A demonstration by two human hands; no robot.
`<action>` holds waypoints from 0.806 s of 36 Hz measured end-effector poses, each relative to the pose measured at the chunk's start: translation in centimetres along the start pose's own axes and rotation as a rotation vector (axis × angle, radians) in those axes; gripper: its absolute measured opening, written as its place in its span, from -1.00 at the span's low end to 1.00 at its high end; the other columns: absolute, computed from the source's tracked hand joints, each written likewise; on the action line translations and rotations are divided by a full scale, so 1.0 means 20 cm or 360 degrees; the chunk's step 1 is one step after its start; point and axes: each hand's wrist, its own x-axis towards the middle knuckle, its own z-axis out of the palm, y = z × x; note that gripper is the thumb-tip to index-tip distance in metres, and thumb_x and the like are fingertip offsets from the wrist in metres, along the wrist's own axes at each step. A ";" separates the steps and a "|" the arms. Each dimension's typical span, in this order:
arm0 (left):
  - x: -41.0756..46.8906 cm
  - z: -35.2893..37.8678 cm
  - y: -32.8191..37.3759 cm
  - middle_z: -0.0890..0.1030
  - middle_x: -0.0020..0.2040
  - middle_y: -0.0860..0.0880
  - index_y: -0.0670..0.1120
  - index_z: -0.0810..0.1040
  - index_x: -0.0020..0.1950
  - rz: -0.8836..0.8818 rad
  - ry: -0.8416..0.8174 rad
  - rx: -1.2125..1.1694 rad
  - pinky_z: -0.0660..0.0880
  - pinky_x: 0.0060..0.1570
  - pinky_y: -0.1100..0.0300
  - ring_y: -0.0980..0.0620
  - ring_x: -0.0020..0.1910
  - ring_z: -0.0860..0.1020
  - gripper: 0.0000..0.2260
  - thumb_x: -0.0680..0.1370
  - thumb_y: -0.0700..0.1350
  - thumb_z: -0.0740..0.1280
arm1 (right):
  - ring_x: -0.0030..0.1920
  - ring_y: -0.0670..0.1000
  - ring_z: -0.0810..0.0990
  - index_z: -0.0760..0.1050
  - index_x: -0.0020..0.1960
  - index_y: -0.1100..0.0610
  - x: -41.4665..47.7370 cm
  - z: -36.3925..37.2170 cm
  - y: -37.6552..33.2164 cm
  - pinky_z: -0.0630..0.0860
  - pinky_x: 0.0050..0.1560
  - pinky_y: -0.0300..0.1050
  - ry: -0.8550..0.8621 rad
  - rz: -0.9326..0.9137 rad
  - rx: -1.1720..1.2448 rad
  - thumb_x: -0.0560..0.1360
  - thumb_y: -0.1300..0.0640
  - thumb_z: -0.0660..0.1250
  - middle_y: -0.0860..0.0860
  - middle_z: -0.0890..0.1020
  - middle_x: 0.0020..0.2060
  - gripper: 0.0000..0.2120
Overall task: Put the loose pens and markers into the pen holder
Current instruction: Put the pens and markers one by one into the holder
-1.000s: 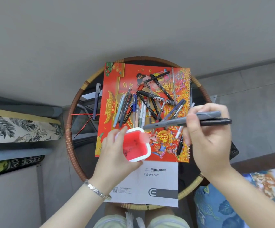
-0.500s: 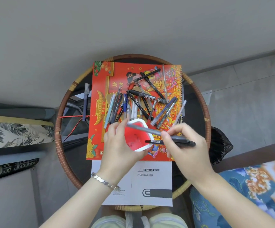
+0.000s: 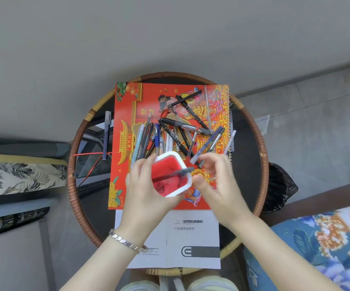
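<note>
My left hand [image 3: 147, 196] grips a small pen holder [image 3: 165, 156] with a white rim and red inside, tilted toward me above the near part of the red calendar [image 3: 128, 106]. A grey pen [image 3: 174, 174] lies slanted across the holder's mouth, its dark end at the right rim. My right hand [image 3: 218, 181] is blurred just right of the holder, fingers spread, apparently apart from the pen. Several loose pens and markers [image 3: 176, 131] lie heaped on the calendar beyond the holder. One dark blue pen [image 3: 107, 135] lies alone on the glass at the left.
The round glass table has a woven rattan rim [image 3: 73, 185]. A white booklet [image 3: 191, 238] lies at its near edge. A red string [image 3: 90, 154] crosses the glass at the left. A black bag [image 3: 279, 185] sits beside the table on the right, and cushions flank both sides.
My right hand carried two pens from above the pile down to the holder, and its fingers have spread apart. One grey pen now rests in the holder's mouth. The left hand kept hold.
</note>
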 end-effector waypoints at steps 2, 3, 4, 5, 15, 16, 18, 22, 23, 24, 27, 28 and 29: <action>0.01 -0.01 -0.02 0.25 0.15 0.16 0.04 0.25 0.40 -0.0034 0.0003 0.0020 0.26 0.11 0.24 0.07 0.26 0.28 -0.15 0.20 0.08 0.57 | -0.07 -0.24 0.45 0.37 0.03 -0.11 0.05 -0.05 0.07 0.38 -0.01 -0.37 0.0248 0.0193 0.0108 0.44 -0.21 0.23 -0.11 0.48 -0.08 -0.75; 0.01 -0.02 -0.04 0.25 0.16 0.16 0.05 0.25 0.39 -0.0045 -0.0007 0.0028 0.26 0.12 0.23 0.07 0.27 0.27 -0.16 0.20 0.08 0.57 | -0.11 -0.19 0.47 0.40 0.04 -0.05 0.09 -0.07 0.12 0.42 -0.04 -0.27 0.0346 0.0328 0.0058 0.48 -0.11 0.26 -0.04 0.52 -0.07 -0.80; 0.01 -0.02 -0.05 0.26 0.18 0.17 0.08 0.26 0.38 -0.0050 -0.0015 0.0038 0.27 0.12 0.23 0.07 0.27 0.26 -0.17 0.20 0.10 0.57 | -0.14 -0.15 0.49 0.42 0.08 0.02 0.14 -0.09 0.19 0.45 -0.09 -0.20 0.0387 0.0489 -0.0062 0.50 -0.05 0.27 0.03 0.54 -0.04 -0.79; 0.01 -0.02 -0.06 0.27 0.19 0.17 0.11 0.27 0.36 -0.0048 -0.0023 0.0050 0.30 0.14 0.21 0.09 0.27 0.26 -0.19 0.20 0.12 0.57 | -0.18 -0.12 0.49 0.42 0.15 0.10 0.18 -0.11 0.26 0.44 -0.18 -0.20 0.0377 0.0665 -0.0191 0.51 -0.02 0.28 0.08 0.55 0.01 -0.72; -0.04 -0.02 -0.13 0.32 0.18 0.14 0.17 0.34 0.27 0.0015 -0.0072 0.0041 0.37 0.16 0.22 0.12 0.24 0.28 -0.30 0.20 0.11 0.57 | -0.20 0.12 0.54 0.34 0.12 0.27 0.28 0.00 0.47 0.43 -0.32 -0.09 0.0460 0.1048 -0.0775 0.48 -0.01 0.34 0.21 0.57 -0.03 -0.60; -0.04 -0.02 -0.13 0.32 0.18 0.14 0.16 0.34 0.27 0.0016 -0.0081 0.0042 0.35 0.16 0.23 0.12 0.24 0.28 -0.29 0.20 0.11 0.57 | -0.19 0.12 0.55 0.35 0.11 0.27 0.27 0.00 0.48 0.43 -0.31 -0.10 0.0450 0.1009 -0.0819 0.49 0.00 0.34 0.20 0.58 -0.04 -0.62; -0.05 -0.01 -0.14 0.32 0.19 0.13 0.14 0.34 0.29 0.0012 -0.0094 0.0037 0.33 0.18 0.24 0.13 0.25 0.27 -0.28 0.20 0.11 0.57 | -0.14 0.14 0.60 0.39 0.10 0.26 0.24 0.00 0.48 0.45 -0.29 -0.11 0.0398 0.0927 -0.0896 0.50 0.04 0.33 0.18 0.60 -0.05 -0.67; -0.06 -0.01 -0.14 0.33 0.20 0.12 0.11 0.34 0.29 -0.0013 -0.0116 0.0028 0.33 0.19 0.23 0.13 0.26 0.27 -0.26 0.19 0.11 0.57 | -0.15 0.15 0.63 0.45 0.03 0.24 0.21 0.01 0.49 0.53 -0.25 -0.06 0.0330 0.0872 -0.0917 0.49 0.12 0.34 0.15 0.63 -0.10 -0.78; -0.07 -0.01 -0.14 0.33 0.20 0.12 0.11 0.34 0.29 -0.0019 -0.0119 0.0024 0.33 0.19 0.23 0.12 0.26 0.27 -0.27 0.19 0.10 0.57 | -0.17 0.15 0.63 0.46 0.00 0.24 0.20 0.02 0.50 0.56 -0.23 -0.04 0.0317 0.0888 -0.0908 0.48 0.14 0.34 0.16 0.63 -0.11 -0.81; -0.07 -0.01 -0.14 0.33 0.20 0.12 0.11 0.34 0.29 -0.0022 -0.0118 0.0022 0.33 0.19 0.22 0.12 0.26 0.27 -0.26 0.18 0.10 0.57 | -0.18 0.15 0.63 0.46 -0.02 0.24 0.20 0.03 0.50 0.58 -0.22 -0.02 0.0306 0.0903 -0.0891 0.48 0.15 0.34 0.16 0.63 -0.13 -0.83; -0.08 -0.02 -0.15 0.32 0.20 0.14 0.11 0.34 0.30 -0.0024 -0.0114 0.0015 0.29 0.16 0.28 0.15 0.25 0.27 -0.25 0.19 0.12 0.57 | -0.17 0.14 0.62 0.43 -0.01 0.24 0.18 0.05 0.53 0.59 -0.22 0.01 0.0293 0.0918 -0.0813 0.48 0.15 0.34 0.16 0.59 -0.12 -0.82; -0.09 -0.02 -0.15 0.32 0.20 0.14 0.11 0.34 0.30 -0.0021 -0.0115 0.0011 0.26 0.13 0.32 0.16 0.25 0.27 -0.25 0.19 0.11 0.57 | -0.17 0.14 0.62 0.42 -0.01 0.25 0.18 0.06 0.53 0.59 -0.23 0.00 0.0293 0.0916 -0.0789 0.49 0.16 0.33 0.16 0.59 -0.12 -0.82; -0.09 -0.02 -0.16 0.32 0.19 0.15 0.11 0.34 0.30 -0.0022 -0.0117 0.0006 0.24 0.09 0.37 0.16 0.24 0.27 -0.26 0.20 0.09 0.58 | -0.18 0.14 0.62 0.43 0.00 0.26 0.18 0.06 0.53 0.58 -0.25 -0.02 0.0292 0.0911 -0.0772 0.49 0.16 0.33 0.17 0.58 -0.12 -0.82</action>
